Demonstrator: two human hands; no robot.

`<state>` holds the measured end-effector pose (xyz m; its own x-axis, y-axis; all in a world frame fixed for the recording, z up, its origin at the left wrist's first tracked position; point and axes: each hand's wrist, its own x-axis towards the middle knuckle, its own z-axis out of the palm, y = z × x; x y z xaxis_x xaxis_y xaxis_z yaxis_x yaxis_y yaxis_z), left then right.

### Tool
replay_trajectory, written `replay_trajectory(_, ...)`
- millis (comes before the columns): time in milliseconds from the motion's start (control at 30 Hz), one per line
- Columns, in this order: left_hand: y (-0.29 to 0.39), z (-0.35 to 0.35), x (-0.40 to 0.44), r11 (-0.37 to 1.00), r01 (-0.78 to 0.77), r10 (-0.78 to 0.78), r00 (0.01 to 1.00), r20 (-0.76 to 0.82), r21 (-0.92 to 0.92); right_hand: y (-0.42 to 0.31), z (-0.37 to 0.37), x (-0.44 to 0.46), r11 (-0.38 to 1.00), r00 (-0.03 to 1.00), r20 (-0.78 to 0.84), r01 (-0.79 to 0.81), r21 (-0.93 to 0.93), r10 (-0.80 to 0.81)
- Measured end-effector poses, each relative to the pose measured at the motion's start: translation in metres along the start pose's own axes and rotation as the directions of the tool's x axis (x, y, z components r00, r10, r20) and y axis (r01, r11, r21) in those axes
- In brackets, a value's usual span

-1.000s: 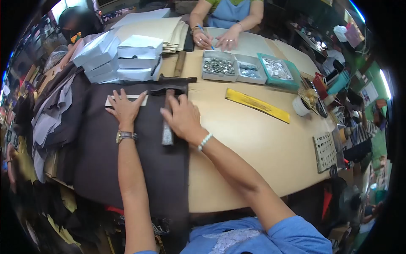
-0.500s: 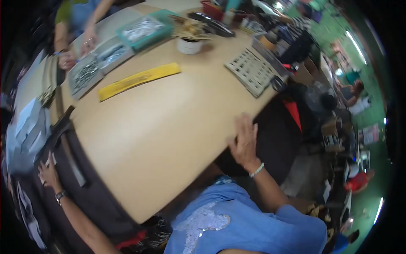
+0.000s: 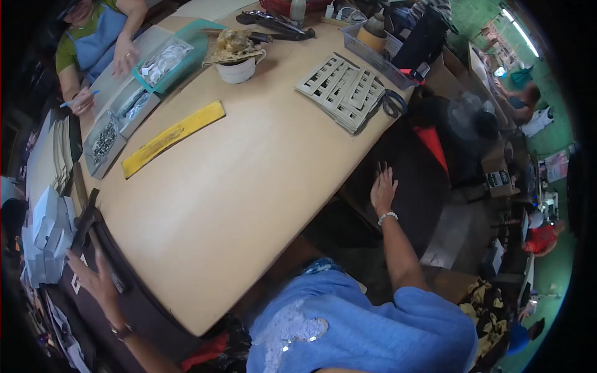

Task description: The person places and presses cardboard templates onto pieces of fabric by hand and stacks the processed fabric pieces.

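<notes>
My left hand [image 3: 98,283] is at the lower left with its fingers apart, over dark cloth [image 3: 146,314] and close beside a small white piece [image 3: 76,267]. Next to it lies a dark bar [image 3: 106,255] on the cloth. My right hand [image 3: 384,188] reaches past the table's right edge, fingers stretched out, over a dark brown surface [image 3: 413,186] below. I see nothing held in either hand.
On the table [image 3: 211,205] are a yellow strip [image 3: 174,138], a white cup [image 3: 237,71], punched cards [image 3: 343,91], scissors [image 3: 393,104] and trays of small parts [image 3: 104,144]. White boxes [image 3: 48,233] stand left. Across the table a person [image 3: 93,40] holds a blue pen.
The view has swung right. My right hand has left the dark bar and moved out past the table's right edge. My left hand has lifted off the white piece.
</notes>
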<state>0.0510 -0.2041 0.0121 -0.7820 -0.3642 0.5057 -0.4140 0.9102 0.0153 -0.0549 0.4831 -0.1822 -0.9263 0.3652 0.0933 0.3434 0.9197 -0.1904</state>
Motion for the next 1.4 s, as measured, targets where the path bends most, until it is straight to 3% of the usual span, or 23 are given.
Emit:
replay_trajectory(33, 0.044, -0.016, -0.014, 0.988, 0.022, -0.02, 1.0, 0.015, -0.155, 0.008, -0.003, 0.006, 0.942, 0.988, 0.055, -0.153, 0.298, 0.143)
replay_trajectory(100, 0.116, -0.042, -0.045, 0.916, 0.016, -0.002, 0.999, 0.037, -0.4, 0.025, -0.011, 0.018, 0.522, 0.903, 0.271, -0.416, 0.745, 0.332)
replay_trajectory(200, 0.199, -0.064, -0.091, 0.589, 0.115, -0.001, 0.99, 0.141, -0.8, -0.026, -0.088, 0.005, -0.117, 0.807, 0.135, -0.083, 0.99, 0.575)
replay_trajectory(267, 0.247, -0.067, -0.122, 0.259, 0.118, 0.201, 0.964, 0.173, -0.959, -0.076, -0.138, -0.017, -0.196, 0.88, 0.053, 0.046, 0.979, 0.472)
replay_trajectory(367, 0.302, -0.07, -0.133, 0.169, 0.273, 0.432, 0.843, 0.32, -0.947, -0.182, -0.19, -0.062, -0.507, 0.948, 0.305, -0.221, 0.833, 0.089)
replay_trajectory(400, 0.316, -0.068, -0.136, 0.141, 0.287, 0.436, 0.841, 0.32, -0.947, -0.198, -0.17, -0.074, -0.474, 0.884, 0.461, -0.44, 0.763, -0.078)
replay_trajectory(433, 0.32, -0.065, -0.139, 0.117, 0.3, 0.434, 0.842, 0.32, -0.947, -0.225, -0.179, -0.077, -0.412, 0.822, 0.255, -0.493, 0.767, -0.509)
replay_trajectory(467, 0.316, -0.059, -0.142, 0.152, 0.305, 0.392, 0.855, 0.34, -0.94, -0.252, -0.188, -0.079, -0.34, 0.555, 0.006, -0.518, 0.785, -0.832)
replay_trajectory(500, 0.301, -0.049, -0.146, 0.226, 0.315, 0.311, 0.873, 0.375, -0.922, -0.27, -0.171, -0.081, -0.309, 0.41, -0.112, -0.454, 0.835, -0.905)
replay_trajectory(567, 0.245, -0.016, -0.175, 0.513, 0.28, 0.14, 0.905, 0.401, -0.812, -0.288, -0.191, -0.074, -0.034, 0.369, -0.081, 0.132, 0.991, -0.926)
replay_trajectory(600, 0.241, -0.046, -0.138, 0.108, 0.555, -0.08, 0.832, 0.549, -0.825, -0.294, -0.192, -0.072, 0.114, 0.388, -0.063, 0.418, 0.901, -0.92)
replay_trajectory(633, 0.233, -0.061, -0.118, -0.359, 0.626, -0.206, 0.67, 0.713, -0.692, -0.296, -0.188, -0.068, 0.246, 0.441, 0.019, 0.463, 0.851, -0.897)
replay_trajectory(667, 0.2, -0.049, -0.127, -0.392, 0.607, -0.286, 0.634, 0.718, -0.692, -0.296, -0.172, -0.063, 0.21, 0.525, -0.016, 0.367, 0.906, -0.851)
replay_trajectory(700, 0.181, -0.056, -0.125, -0.343, 0.572, -0.302, 0.684, 0.664, -0.745, -0.294, -0.153, -0.058, 0.292, 0.576, 0.018, 0.388, 0.874, -0.817)
replay_trajectory(733, 0.158, -0.055, -0.132, -0.327, 0.56, -0.335, 0.684, 0.648, -0.761, -0.29, -0.149, -0.057, 0.607, 0.663, 0.079, 0.623, 0.494, -0.744)
replay_trajectory(767, 0.138, -0.056, -0.137, -0.238, 0.57, -0.381, 0.69, 0.615, -0.786, -0.28, -0.13, -0.051, 0.612, 0.647, -0.036, 0.737, 0.287, -0.762)
replay_trajectory(800, 0.126, -0.056, -0.14, -0.149, 0.58, -0.422, 0.695, 0.582, -0.801, -0.267, -0.12, -0.052, 0.695, 0.696, 0.059, 0.699, 0.171, -0.715)
replay_trajectory(967, 0.142, -0.06, -0.13, 0.547, 0.589, -0.562, 0.785, 0.261, -0.595, -0.226, -0.131, -0.058, 0.75, 0.747, 0.107, 0.629, 0.205, -0.656)
replay_trajectory(1067, 0.172, -0.059, -0.112, 0.951, 0.261, -0.276, 0.958, -0.073, -0.167, -0.21, -0.128, -0.063, 0.767, 0.768, 0.066, 0.622, 0.159, -0.637)
replay_trajectory(1167, 0.223, -0.073, -0.097, 0.885, -0.014, 0.104, 0.98, 0.168, -0.466, -0.199, -0.132, -0.065, 0.773, 0.766, 0.109, 0.623, 0.121, -0.634)
replay_trajectory(1267, 0.267, -0.056, -0.113, 0.757, -0.116, 0.443, 0.815, 0.374, -0.643, -0.209, -0.15, -0.06, 0.746, 0.735, 0.13, 0.662, 0.075, -0.665)
replay_trajectory(1333, 0.282, -0.042, -0.129, 0.832, -0.351, 0.531, 0.73, 0.43, -0.43, -0.233, -0.165, -0.048, 0.672, 0.669, 0.069, 0.74, 0.024, -0.74)
replay_trajectory(1400, 0.292, -0.043, -0.137, 0.835, -0.375, 0.528, 0.753, 0.392, -0.403, -0.274, -0.171, -0.033, 0.567, 0.572, -0.042, 0.819, 0.085, -0.819)
